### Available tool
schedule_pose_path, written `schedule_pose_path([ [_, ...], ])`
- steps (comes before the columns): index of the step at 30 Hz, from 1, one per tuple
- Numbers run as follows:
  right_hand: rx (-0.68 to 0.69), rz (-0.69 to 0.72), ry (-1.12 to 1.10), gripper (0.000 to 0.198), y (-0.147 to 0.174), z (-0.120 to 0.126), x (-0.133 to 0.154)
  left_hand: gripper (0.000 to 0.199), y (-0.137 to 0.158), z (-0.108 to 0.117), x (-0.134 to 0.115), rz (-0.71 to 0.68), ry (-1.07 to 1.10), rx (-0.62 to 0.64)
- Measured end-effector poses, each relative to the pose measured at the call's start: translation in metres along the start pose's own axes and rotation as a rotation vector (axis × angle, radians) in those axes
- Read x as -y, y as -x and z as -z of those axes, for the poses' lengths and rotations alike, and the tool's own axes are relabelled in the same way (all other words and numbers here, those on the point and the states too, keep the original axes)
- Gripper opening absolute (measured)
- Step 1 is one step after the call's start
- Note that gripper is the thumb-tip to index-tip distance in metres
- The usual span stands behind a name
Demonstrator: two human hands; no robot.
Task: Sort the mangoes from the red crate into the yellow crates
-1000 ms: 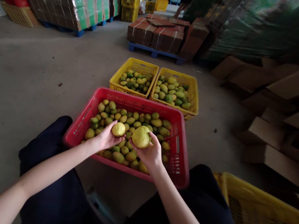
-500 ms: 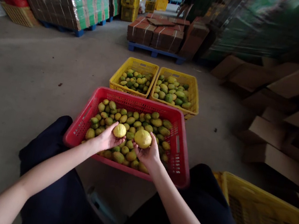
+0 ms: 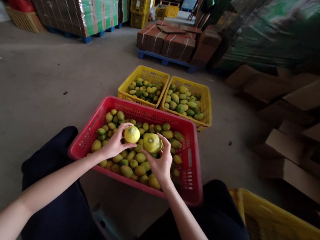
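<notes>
Over the red crate [image 3: 133, 186], each of my hands grips one lemon. My left hand [image 3: 114, 143] is closed around a small yellow lemon [image 3: 132, 134], thumb below and fingers behind. In my right hand [image 3: 163, 160] is a larger, greener lemon [image 3: 152, 143] with its knobbed end facing me. The two fruits are held side by side with a narrow gap between them. Beneath them, many yellow-green lemons [image 3: 139, 170] fill the crate, which stands between my knees.
Two yellow crates [image 3: 145, 68] of lemons stand just beyond the red one. Another yellow crate [image 3: 286, 210] is at my right. Loose cardboard boxes [image 3: 293, 144] lie on the right. Flattened cartons [image 3: 167, 41] sit on a blue pallet, and a person [image 3: 209, 1] stands behind.
Both lemons have been turned, so different ends face me. My hands have risen slightly and their grips have shifted, with the thumbs now below the fruit. The distant person has moved slightly.
</notes>
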State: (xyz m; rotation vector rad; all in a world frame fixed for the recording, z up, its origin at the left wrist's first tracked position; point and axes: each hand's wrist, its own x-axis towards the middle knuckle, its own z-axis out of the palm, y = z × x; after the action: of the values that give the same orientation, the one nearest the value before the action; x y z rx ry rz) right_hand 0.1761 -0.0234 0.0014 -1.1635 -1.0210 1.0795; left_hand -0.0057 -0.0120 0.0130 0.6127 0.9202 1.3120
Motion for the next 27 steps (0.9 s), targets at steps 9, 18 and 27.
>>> schedule_pose_path([
  [9,-0.041,0.079,-0.029,0.064,0.009,-0.006,0.005,0.052,0.008,-0.003,-0.004,-0.135,-0.225,0.127],
  [18,0.035,-0.307,-0.577,0.034,-0.014,0.01,0.006,0.049,-0.006,0.008,0.001,0.069,0.031,0.128],
  [27,0.168,-0.453,-0.749,0.017,-0.022,0.018,0.001,0.015,-0.013,0.018,0.006,0.193,0.258,0.127],
])
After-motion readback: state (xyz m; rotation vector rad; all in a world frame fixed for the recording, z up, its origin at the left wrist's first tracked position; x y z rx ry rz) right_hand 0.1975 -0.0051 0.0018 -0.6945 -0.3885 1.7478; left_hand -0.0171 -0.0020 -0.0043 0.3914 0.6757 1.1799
